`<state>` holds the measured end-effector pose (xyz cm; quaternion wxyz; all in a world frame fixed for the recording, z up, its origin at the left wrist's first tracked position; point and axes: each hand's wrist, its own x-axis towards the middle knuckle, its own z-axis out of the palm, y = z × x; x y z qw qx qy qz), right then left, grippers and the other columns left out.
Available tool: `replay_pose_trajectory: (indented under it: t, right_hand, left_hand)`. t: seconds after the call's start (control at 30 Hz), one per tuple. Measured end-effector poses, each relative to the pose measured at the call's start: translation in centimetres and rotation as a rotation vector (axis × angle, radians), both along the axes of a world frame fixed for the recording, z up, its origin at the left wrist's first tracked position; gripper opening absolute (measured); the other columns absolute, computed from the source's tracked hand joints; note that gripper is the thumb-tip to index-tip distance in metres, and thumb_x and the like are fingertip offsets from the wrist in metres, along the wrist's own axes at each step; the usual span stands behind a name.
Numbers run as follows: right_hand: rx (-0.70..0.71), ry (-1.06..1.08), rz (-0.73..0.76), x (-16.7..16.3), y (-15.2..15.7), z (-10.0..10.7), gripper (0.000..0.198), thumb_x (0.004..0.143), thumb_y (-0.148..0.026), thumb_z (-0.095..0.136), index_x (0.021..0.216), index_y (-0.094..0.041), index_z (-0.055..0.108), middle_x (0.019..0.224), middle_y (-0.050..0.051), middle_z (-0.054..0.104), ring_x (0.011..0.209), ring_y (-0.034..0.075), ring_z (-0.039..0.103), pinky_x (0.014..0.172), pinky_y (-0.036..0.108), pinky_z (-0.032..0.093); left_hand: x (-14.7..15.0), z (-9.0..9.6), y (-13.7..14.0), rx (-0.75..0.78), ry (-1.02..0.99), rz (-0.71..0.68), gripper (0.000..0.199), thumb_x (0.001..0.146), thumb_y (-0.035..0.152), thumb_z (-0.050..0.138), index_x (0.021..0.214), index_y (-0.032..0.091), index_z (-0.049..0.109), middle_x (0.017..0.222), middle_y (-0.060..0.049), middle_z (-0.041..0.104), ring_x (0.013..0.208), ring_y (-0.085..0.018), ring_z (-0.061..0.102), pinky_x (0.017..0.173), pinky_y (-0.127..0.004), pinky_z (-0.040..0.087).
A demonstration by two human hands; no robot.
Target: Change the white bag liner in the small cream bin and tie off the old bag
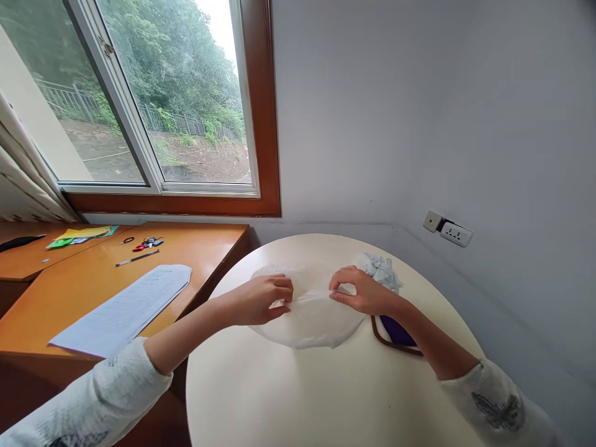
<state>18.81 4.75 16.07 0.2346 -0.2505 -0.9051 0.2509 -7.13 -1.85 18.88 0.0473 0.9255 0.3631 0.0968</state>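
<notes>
A thin, translucent white plastic bag (310, 323) lies spread on the round cream table (298, 397). My left hand (267, 298) pinches the bag's upper layer on its left side, fingertips curled together. On the other side, my right hand (356, 290) grips the same layer between thumb and fingers. Between the two hands the film is drawn into a slight raised fold. A crumpled pale plastic bag (382, 270) sits just behind my right hand. Beneath my right forearm is a dark purple item (398, 331) with a brown cord-like edge (386, 343), partly hidden by the arm.
To the left stands an orange-brown desk (205, 248) with stacked written papers (125, 307), a pen (136, 258), keys (149, 244) and coloured papers (84, 234). A window (177, 93) is above it. A power socket (456, 234) is on the right wall.
</notes>
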Motion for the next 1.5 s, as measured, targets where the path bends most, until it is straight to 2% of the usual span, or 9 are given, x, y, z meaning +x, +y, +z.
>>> replay_pose_trajectory:
  t: [0.27, 0.43, 0.6, 0.77, 0.9, 1.07, 1.2, 1.37, 1.5]
  right_hand:
    - [-0.028, -0.083, -0.054, 0.0, -0.2, -0.4, 0.039, 0.089, -0.038, 0.036, 0.063, -0.021, 0.060, 0.068, 0.002, 0.063, 0.084, 0.019, 0.055, 0.087, 0.034, 0.035]
    - [-0.106, -0.121, -0.180, -0.4, 0.1, -1.4, 0.046, 0.089, -0.043, 0.031, 0.058, -0.020, 0.057, 0.057, 0.001, 0.056, 0.069, 0.017, 0.051, 0.066, 0.029, 0.037]
    - [-0.152, -0.058, -0.300, -1.1, 0.5, -2.5, 0.044, 0.087, -0.046, 0.030, 0.055, -0.019, 0.043, 0.055, -0.003, 0.048, 0.052, 0.011, 0.039, 0.052, 0.026, 0.030]
    - [-0.289, 0.081, -0.362, -1.9, 1.1, -4.5, 0.026, 0.082, -0.046, 0.043, 0.074, -0.021, 0.044, 0.068, -0.004, 0.051, 0.052, 0.008, 0.043, 0.049, 0.023, 0.034]
    - [-0.482, 0.219, -0.380, -2.5, 1.3, -5.9, 0.034, 0.078, -0.048, 0.048, 0.103, -0.024, 0.043, 0.101, 0.004, 0.053, 0.067, 0.011, 0.056, 0.053, 0.025, 0.048]
    - [-0.554, 0.268, -0.393, -3.1, 1.8, -7.3, 0.060, 0.078, -0.043, 0.050, 0.132, -0.026, 0.028, 0.123, 0.011, 0.047, 0.097, 0.019, 0.056, 0.074, 0.032, 0.051]
    - [-0.544, 0.407, -0.384, -4.0, 2.5, -8.2, 0.068, 0.073, -0.027, 0.052, 0.136, -0.021, 0.028, 0.133, 0.010, 0.042, 0.118, 0.020, 0.043, 0.094, 0.033, 0.039]
    - [-0.622, 0.570, -0.522, -4.9, 3.4, -8.6, 0.058, 0.070, -0.032, 0.055, 0.126, -0.020, 0.046, 0.110, 0.007, 0.058, 0.095, 0.019, 0.054, 0.081, 0.031, 0.043]
    - [-0.653, 0.667, -0.540, -5.3, 3.2, -8.8, 0.032, 0.070, -0.041, 0.053, 0.089, -0.017, 0.063, 0.079, 0.003, 0.063, 0.076, 0.018, 0.055, 0.063, 0.027, 0.043]
  left_hand:
    - [-0.8, -0.7, -0.3, -0.048, 0.037, 0.051, 0.028, 0.087, 0.034, 0.043, 0.072, 0.018, 0.061, 0.071, -0.003, 0.057, 0.073, -0.017, 0.054, 0.073, -0.029, 0.038]
    - [-1.4, -1.2, -0.3, -0.144, -0.026, 0.169, 0.041, 0.091, 0.038, 0.032, 0.075, 0.018, 0.064, 0.086, -0.005, 0.058, 0.070, -0.014, 0.054, 0.068, -0.027, 0.040]
    - [-1.8, -3.3, 0.6, -0.254, -0.247, 0.355, 0.043, 0.090, 0.044, 0.030, 0.077, 0.018, 0.061, 0.095, -0.007, 0.054, 0.069, -0.014, 0.053, 0.065, -0.028, 0.044]
    - [-1.0, -5.6, 1.9, -0.307, -0.589, 0.527, 0.034, 0.084, 0.050, 0.040, 0.075, 0.019, 0.051, 0.096, -0.007, 0.051, 0.085, -0.018, 0.054, 0.073, -0.032, 0.048]
    - [0.3, -7.2, 2.4, -0.474, -0.876, 0.605, 0.040, 0.078, 0.053, 0.050, 0.101, 0.022, 0.039, 0.115, -0.010, 0.046, 0.099, -0.023, 0.054, 0.071, -0.034, 0.049]
    - [1.5, -8.8, 2.6, -0.699, -1.217, 0.562, 0.060, 0.080, 0.056, 0.047, 0.129, 0.029, 0.025, 0.143, -0.010, 0.027, 0.121, -0.025, 0.042, 0.090, -0.037, 0.043]
    - [2.1, -9.2, 2.9, -0.931, -1.500, 0.450, 0.059, 0.084, 0.058, 0.037, 0.135, 0.031, 0.028, 0.138, -0.005, 0.040, 0.118, -0.023, 0.047, 0.096, -0.037, 0.039]
    - [2.6, -9.1, 2.6, -0.998, -1.607, 0.418, 0.060, 0.084, 0.054, 0.043, 0.136, 0.028, 0.030, 0.125, -0.005, 0.055, 0.109, -0.022, 0.055, 0.096, -0.036, 0.039]
    - [2.7, -9.4, 1.8, -1.058, -1.613, 0.393, 0.061, 0.081, 0.058, 0.042, 0.134, 0.028, 0.036, 0.117, -0.005, 0.061, 0.101, -0.023, 0.060, 0.093, -0.036, 0.042]
